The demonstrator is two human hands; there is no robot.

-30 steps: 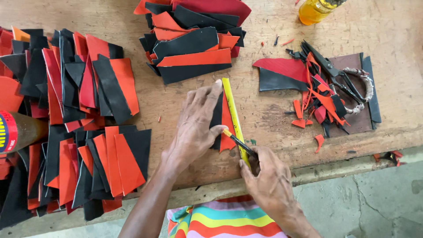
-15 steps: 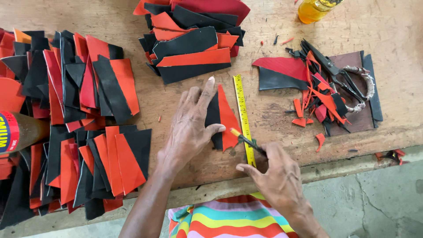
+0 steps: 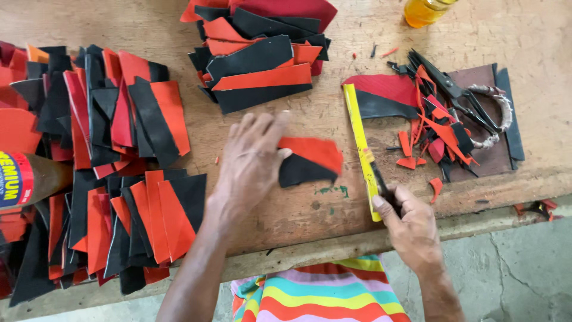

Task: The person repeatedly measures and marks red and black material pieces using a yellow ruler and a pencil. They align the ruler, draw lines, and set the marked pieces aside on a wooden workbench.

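My left hand (image 3: 250,164) lies flat on the wooden table (image 3: 286,209), its fingers pressing the left edge of a red and black cut piece (image 3: 310,161). My right hand (image 3: 408,220) grips a yellow ruler (image 3: 359,140) together with a small dark-handled knife (image 3: 376,179). The ruler lies right of the piece, apart from it, and runs away from me toward the scraps.
Stacks of red and black pieces lie at the left (image 3: 101,161) and at the top middle (image 3: 262,59). Black scissors (image 3: 465,98) rest on offcuts (image 3: 429,128) and a brown pad at the right. A yellow jar (image 3: 424,11) stands at the far edge, a bottle (image 3: 24,179) at the left.
The ruler has been drawn off the piece to the right with my right hand. My left hand has slid the piece slightly left and turned it.
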